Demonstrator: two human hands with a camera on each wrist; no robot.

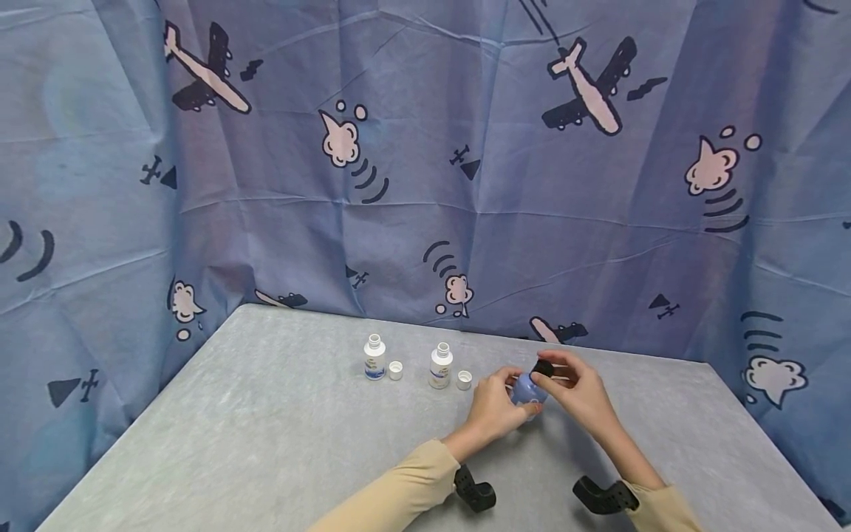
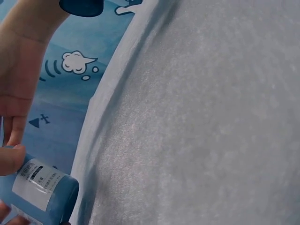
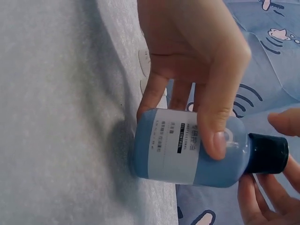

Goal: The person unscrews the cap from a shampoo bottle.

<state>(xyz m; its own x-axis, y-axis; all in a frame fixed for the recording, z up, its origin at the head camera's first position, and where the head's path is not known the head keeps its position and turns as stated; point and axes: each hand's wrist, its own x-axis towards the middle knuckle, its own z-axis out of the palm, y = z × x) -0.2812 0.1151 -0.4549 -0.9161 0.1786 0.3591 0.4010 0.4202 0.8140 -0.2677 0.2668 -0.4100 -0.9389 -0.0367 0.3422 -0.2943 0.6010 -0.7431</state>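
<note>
A blue bottle with a white label stands on the grey table, right of centre. My left hand grips its body, thumb across the label. My right hand pinches the black cap on its neck. In the right wrist view the blue bottle fills the middle with the left hand wrapped over it. There the black cap sits between my right fingers. The left wrist view catches the blue bottle at the lower left, under my left hand.
Two small white bottles stand uncapped left of my hands, each with a white cap beside it on its right. A blue cloth with aeroplane prints hangs behind and around the table.
</note>
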